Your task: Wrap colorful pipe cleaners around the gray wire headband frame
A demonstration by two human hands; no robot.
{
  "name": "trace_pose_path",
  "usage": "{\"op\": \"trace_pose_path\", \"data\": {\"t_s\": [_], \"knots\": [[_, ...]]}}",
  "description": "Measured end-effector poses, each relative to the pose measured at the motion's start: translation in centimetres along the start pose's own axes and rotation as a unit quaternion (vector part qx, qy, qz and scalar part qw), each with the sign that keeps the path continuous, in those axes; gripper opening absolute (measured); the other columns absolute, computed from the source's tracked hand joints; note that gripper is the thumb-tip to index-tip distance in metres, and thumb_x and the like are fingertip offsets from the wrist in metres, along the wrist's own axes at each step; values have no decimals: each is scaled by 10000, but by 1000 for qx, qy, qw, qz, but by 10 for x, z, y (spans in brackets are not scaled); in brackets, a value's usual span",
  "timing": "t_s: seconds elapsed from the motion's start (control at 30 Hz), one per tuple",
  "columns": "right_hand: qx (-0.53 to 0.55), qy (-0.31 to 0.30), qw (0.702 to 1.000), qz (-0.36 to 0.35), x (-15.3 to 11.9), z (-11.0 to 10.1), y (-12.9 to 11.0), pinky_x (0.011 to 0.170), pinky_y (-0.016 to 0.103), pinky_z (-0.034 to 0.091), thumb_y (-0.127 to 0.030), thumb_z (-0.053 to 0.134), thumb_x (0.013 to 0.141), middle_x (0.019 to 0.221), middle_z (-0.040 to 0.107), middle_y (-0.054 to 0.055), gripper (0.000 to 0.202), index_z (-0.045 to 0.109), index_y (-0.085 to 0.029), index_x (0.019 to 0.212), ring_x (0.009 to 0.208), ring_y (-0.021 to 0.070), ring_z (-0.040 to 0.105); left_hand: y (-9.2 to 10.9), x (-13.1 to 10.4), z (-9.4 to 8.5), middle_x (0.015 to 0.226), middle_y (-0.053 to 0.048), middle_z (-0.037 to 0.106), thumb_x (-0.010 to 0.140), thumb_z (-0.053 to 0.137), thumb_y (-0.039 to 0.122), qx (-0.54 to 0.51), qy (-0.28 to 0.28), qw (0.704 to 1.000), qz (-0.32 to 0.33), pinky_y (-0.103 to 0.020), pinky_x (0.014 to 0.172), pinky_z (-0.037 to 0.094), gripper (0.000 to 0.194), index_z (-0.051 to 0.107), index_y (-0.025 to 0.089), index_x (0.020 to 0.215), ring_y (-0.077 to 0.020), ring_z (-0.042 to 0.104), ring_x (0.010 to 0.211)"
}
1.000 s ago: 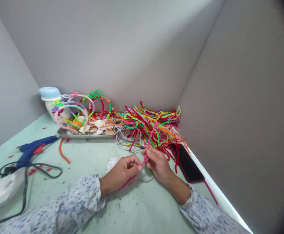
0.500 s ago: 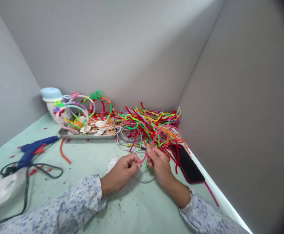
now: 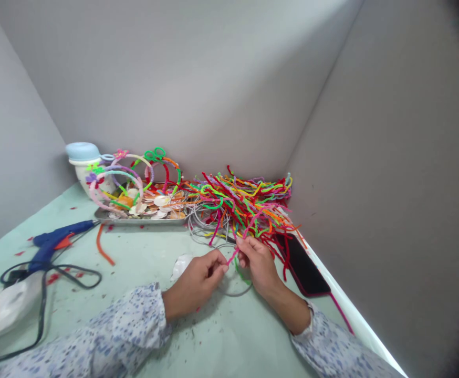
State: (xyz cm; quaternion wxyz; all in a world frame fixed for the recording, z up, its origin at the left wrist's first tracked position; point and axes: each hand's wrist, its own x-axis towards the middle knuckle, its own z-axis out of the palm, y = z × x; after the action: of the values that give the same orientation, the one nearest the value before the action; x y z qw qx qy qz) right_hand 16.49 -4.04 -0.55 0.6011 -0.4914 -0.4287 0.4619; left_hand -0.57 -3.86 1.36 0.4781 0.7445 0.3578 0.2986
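A pink pipe cleaner (image 3: 232,256) runs between my two hands, gripped by the fingertips at both sides. My left hand (image 3: 200,278) is closed in a pinch on it, and my right hand (image 3: 256,262) pinches it a little higher up. Past my right fingers, the pink strand rises toward the heap of coloured pipe cleaners (image 3: 249,202). Beneath and between the hands lies a thin grey wire ring (image 3: 233,294), partly covered by my right hand, with a bit of green beside it.
Behind stands a metal tray (image 3: 143,221) with shells and several pipe-cleaner hoops (image 3: 117,176). A white jar with a blue lid (image 3: 83,151) is at the back left. A blue glue gun (image 3: 56,239) with its cord lies left; a phone (image 3: 304,265) lies right.
Both hands stay almost in place, still pinching the pink pipe cleaner. Its lower end, visible below my left hand before, now hardly shows.
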Motion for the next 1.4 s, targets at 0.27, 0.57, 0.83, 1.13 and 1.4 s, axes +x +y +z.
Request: {"op": "trace_pose_path", "data": {"t_s": [0.27, 0.57, 0.83, 1.13, 1.4], "knots": [[63, -72, 995, 31, -5, 0, 1, 440, 197, 339, -475, 671, 779, 533, 528, -52, 325, 582, -177, 688, 424, 71, 445, -4, 8, 0, 622, -30, 638, 856, 566, 413, -381, -107, 909, -133, -181, 430, 352, 295, 609, 125, 808, -79, 510, 434], [57, -80, 995, 17, -11, 3, 3, 475, 213, 359, -456, 655, 813, 515, 516, -52, 354, 540, -182, 622, 450, 81, 442, -3, 6, 2, 572, 23, 588, 785, 690, 320, -424, -138, 878, -173, -154, 426, 357, 202, 622, 132, 815, -42, 457, 409], [-86, -2, 996, -13, -15, 8, -5, 452, 224, 335, -449, 604, 842, 452, 452, -61, 407, 471, -195, 553, 424, 90, 405, -2, 8, 3, 572, 46, 536, 855, 530, 271, -61, 0, 998, -29, -192, 496, 308, 151, 566, 162, 757, -82, 421, 502], [-36, 23, 999, 28, -18, 14, -2, 437, 201, 322, -462, 617, 821, 493, 469, -63, 396, 462, -186, 582, 431, 77, 412, -6, 4, -3, 680, 1, 573, 895, 431, 219, 290, 87, 946, 112, -250, 606, 324, 183, 587, 180, 808, -135, 498, 617], [80, -125, 988, 48, -10, 5, -3, 479, 181, 344, -363, 652, 814, 597, 544, -50, 242, 649, -176, 968, 478, 66, 464, 2, 11, -5, 501, 52, 521, 803, 595, 331, -224, -18, 967, -121, -193, 430, 251, 196, 549, 159, 720, -64, 343, 403]]}}
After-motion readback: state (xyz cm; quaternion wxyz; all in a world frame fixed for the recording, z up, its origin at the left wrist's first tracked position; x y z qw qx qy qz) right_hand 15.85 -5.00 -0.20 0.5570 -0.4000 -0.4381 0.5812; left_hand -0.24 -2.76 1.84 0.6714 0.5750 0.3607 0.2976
